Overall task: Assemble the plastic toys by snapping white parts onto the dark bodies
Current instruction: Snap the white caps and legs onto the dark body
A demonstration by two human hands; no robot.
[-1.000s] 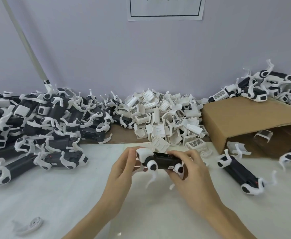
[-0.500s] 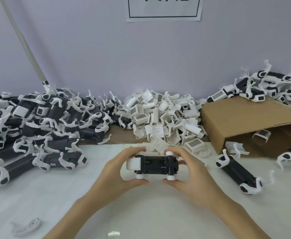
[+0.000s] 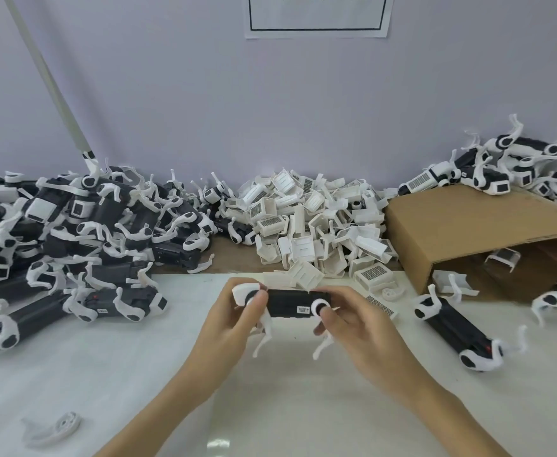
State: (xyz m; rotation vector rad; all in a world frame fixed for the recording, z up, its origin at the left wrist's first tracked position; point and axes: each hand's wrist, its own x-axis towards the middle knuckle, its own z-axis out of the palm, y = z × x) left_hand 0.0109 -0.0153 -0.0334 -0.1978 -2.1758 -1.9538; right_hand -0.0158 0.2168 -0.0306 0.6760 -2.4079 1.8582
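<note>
While lifted off the table, dark body (image 3: 290, 303), gripped by left hand (image 3: 234, 319), right hand (image 3: 353, 319).

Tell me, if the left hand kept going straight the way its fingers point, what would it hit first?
Probably the loose white part lying just beyond the held toy, at the front of the white pile. The left hand points up and away; depth is uncertain.

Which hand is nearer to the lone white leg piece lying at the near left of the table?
Left. The left hand, gripping the dark toy body, sits up and right of the white leg piece; the right hand grips the body's far end, farther right.
</note>
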